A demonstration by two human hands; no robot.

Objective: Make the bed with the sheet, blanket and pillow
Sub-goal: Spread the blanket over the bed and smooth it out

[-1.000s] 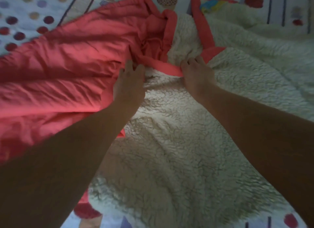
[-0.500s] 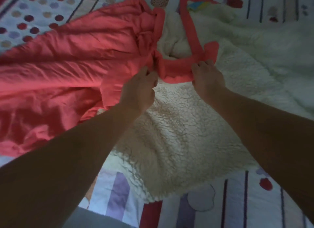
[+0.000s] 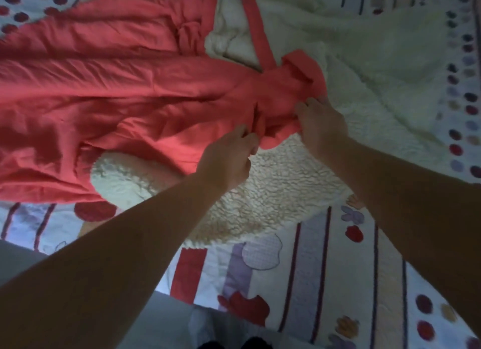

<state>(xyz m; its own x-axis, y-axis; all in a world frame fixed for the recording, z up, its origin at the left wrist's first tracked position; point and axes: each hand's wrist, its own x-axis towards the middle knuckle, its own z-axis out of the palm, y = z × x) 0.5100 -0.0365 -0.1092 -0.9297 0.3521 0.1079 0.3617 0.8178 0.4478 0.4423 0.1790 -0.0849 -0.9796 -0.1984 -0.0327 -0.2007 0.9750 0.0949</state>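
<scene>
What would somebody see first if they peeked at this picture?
The big red blanket, crumpled across the left and middle, with its fluffy cream underside showing on the right. In the middle, the left hand and right hand both grip its red edge, over the spotty, stripy sheet.

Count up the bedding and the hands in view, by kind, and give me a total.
blanket, red with a cream fleece side: 1
patterned sheet: 1
hands, left hand and right hand, both gripping the blanket's red edge: 2
Total: 4
</scene>
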